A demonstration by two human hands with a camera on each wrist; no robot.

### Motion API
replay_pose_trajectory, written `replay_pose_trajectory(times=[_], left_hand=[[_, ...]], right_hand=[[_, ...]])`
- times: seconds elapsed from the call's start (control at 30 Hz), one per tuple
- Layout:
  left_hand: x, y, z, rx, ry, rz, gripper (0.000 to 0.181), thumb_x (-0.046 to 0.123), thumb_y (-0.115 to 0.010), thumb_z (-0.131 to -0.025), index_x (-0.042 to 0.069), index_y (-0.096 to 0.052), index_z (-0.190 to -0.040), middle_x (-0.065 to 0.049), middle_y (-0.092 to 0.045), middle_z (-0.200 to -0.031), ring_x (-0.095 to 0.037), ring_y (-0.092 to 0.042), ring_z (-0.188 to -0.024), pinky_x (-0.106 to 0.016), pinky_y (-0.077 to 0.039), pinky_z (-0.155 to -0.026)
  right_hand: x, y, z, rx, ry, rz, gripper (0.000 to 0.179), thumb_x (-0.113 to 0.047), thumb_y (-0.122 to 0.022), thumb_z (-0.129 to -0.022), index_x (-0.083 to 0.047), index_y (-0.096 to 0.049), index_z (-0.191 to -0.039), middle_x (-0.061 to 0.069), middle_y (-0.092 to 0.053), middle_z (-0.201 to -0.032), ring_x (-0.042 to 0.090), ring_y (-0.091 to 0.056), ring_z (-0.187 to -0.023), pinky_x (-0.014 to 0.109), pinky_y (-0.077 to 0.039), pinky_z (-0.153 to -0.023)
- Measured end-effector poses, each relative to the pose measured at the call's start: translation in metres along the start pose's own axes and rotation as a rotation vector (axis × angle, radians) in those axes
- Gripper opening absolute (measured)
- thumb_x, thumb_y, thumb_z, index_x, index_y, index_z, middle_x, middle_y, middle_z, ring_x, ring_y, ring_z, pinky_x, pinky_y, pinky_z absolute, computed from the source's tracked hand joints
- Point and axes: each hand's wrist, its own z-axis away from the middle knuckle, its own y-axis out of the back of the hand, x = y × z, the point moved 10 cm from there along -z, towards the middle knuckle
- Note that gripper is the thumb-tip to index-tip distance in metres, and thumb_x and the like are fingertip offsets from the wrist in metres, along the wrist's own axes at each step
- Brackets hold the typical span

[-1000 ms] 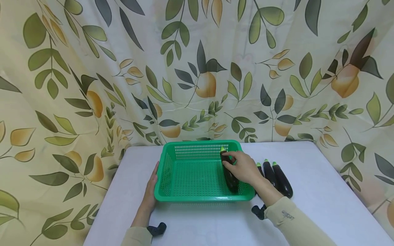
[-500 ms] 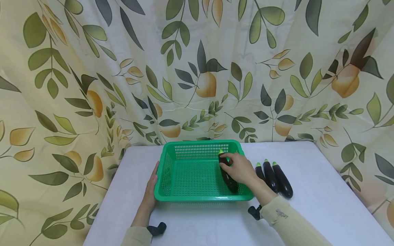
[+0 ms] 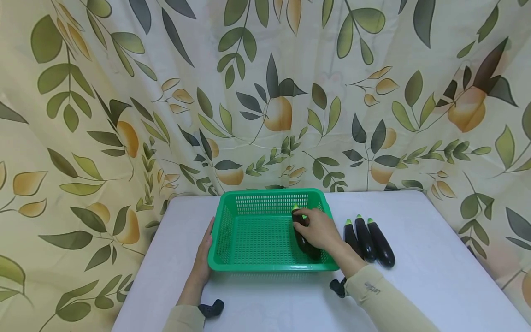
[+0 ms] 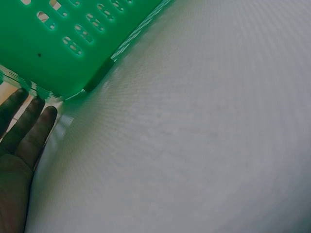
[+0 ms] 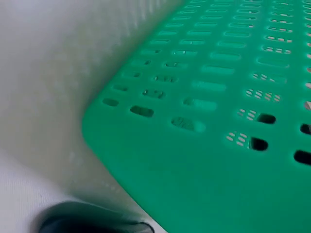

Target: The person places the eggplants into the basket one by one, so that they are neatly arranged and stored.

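Observation:
A green plastic basket [image 3: 274, 267] with slotted walls stands on the table. Inside it, along the right side, lies a dark purple eggplant [image 3: 304, 245] with its green stem end pointing away. My right hand [image 3: 321, 229] pinches this eggplant near its upper part and covers some of it. Against the basket's left wall rests my left hand [image 3: 203, 256]. In the left wrist view its fingers [image 4: 34, 138] look straight and lie along the wall. The right wrist view holds the basket's outer wall [image 5: 194, 165] but no part of the hand.
Three more eggplants [image 3: 367, 242] lie side by side on the white tablecloth [image 3: 265, 304], to the right of the basket. A leaf-and-fruit patterned curtain [image 3: 265, 157] hangs behind the table. Black wrist devices [image 3: 211, 309] sit at both sleeves.
My right hand and the eggplant it pinches have shifted slightly left and toward me inside the basket. The left hand and the basket stay where they were.

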Motion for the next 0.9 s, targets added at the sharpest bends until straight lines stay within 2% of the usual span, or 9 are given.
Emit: replay_pose_trajectory(times=[0.13,0.3,0.47,0.53,0.6,0.73,0.9], left_hand=[[0.0,0.0,0.0,0.0,0.002,-0.004,0.056,0.043,-0.014,-0.11,0.04,-0.018,-0.166,0.016,-0.019,-0.173,-0.022,-0.008,-0.164,-0.068,-0.005,-0.126],[0.001,0.0,0.001,0.0,0.004,-0.007,0.053,0.044,-0.013,-0.11,0.048,-0.02,-0.163,0.017,-0.019,-0.173,-0.021,-0.008,-0.164,-0.068,-0.005,-0.126],[0.002,-0.001,0.0,-0.001,0.004,-0.003,0.053,0.044,-0.013,-0.11,0.049,-0.02,-0.162,0.017,-0.019,-0.173,-0.021,-0.008,-0.164,-0.068,-0.005,-0.126],[0.003,-0.001,0.0,0.0,0.005,-0.001,0.054,0.044,-0.013,-0.11,0.046,-0.019,-0.163,0.017,-0.018,-0.173,-0.021,-0.008,-0.164,-0.068,-0.005,-0.126],[0.002,-0.001,0.0,0.001,0.006,0.003,0.055,0.044,-0.014,-0.11,0.042,-0.018,-0.165,0.016,-0.019,-0.173,-0.022,-0.008,-0.164,-0.068,-0.004,-0.126],[0.001,0.0,0.0,0.005,0.004,0.006,0.058,0.045,-0.014,-0.11,0.033,-0.017,-0.167,0.016,-0.019,-0.173,-0.022,-0.008,-0.164,-0.068,-0.004,-0.126],[-0.003,0.001,0.0,0.004,0.002,0.012,0.058,0.045,-0.014,-0.111,0.031,-0.017,-0.167,0.016,-0.019,-0.173,-0.022,-0.008,-0.164,-0.068,-0.004,-0.126]], right_hand=[[0.001,-0.004,-0.001,0.006,-0.013,0.012,0.034,-0.028,-0.072,-0.097,-0.014,-0.073,-0.129,0.003,-0.062,-0.083,0.017,-0.053,-0.074,0.03,-0.041,-0.056],[0.001,-0.01,-0.001,0.009,-0.016,0.044,0.034,-0.028,-0.071,-0.098,-0.014,-0.073,-0.128,0.004,-0.063,-0.086,0.018,-0.054,-0.076,0.031,-0.04,-0.059],[0.001,-0.017,-0.002,0.008,-0.026,0.071,0.035,-0.029,-0.072,-0.097,-0.013,-0.073,-0.128,0.011,-0.072,-0.103,0.023,-0.061,-0.088,0.042,-0.054,-0.074],[0.002,-0.019,-0.003,0.008,-0.037,0.079,0.035,-0.029,-0.073,-0.097,-0.014,-0.073,-0.128,0.013,-0.073,-0.112,0.025,-0.064,-0.095,0.048,-0.057,-0.081],[0.002,-0.021,-0.003,0.007,-0.045,0.084,0.036,-0.029,-0.073,-0.096,-0.014,-0.072,-0.129,0.014,-0.072,-0.115,0.026,-0.065,-0.097,0.05,-0.057,-0.083],[0.001,-0.024,-0.002,0.009,-0.046,0.106,0.038,-0.03,-0.074,-0.096,-0.013,-0.072,-0.13,0.015,-0.071,-0.115,0.027,-0.065,-0.095,0.05,-0.056,-0.082],[0.0,-0.03,-0.001,0.007,-0.045,0.153,0.038,-0.03,-0.074,-0.096,-0.012,-0.072,-0.129,0.014,-0.071,-0.113,0.025,-0.063,-0.092,0.048,-0.054,-0.079]])
